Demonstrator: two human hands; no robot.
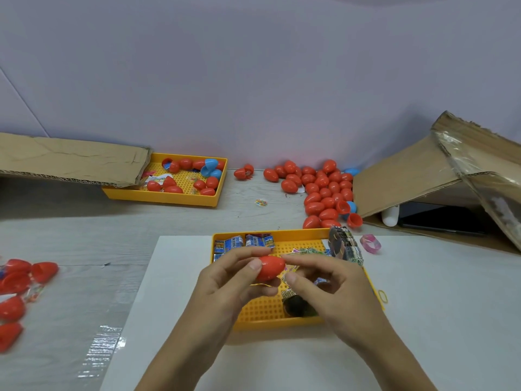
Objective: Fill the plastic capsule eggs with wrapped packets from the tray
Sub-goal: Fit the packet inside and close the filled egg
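left hand (225, 280) grips the egg (270, 268) mid-frame, right hand (335, 286) loosely curled beside; light, slick shell, i'd hold its middle.

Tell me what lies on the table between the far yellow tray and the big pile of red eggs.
In the head view, between the far tray and the egg pile lie a split-open red egg and, nearer the camera, a small clear packet of coloured bits.

Single head cam, wide-angle, looks forward and down over table (70, 292) toward far wall. Pretty close: near yellow tray (270, 324) sits centre frame, forearms enter from bottom edge. Far table edge meets wall mid-frame. No second view, so no overlap.
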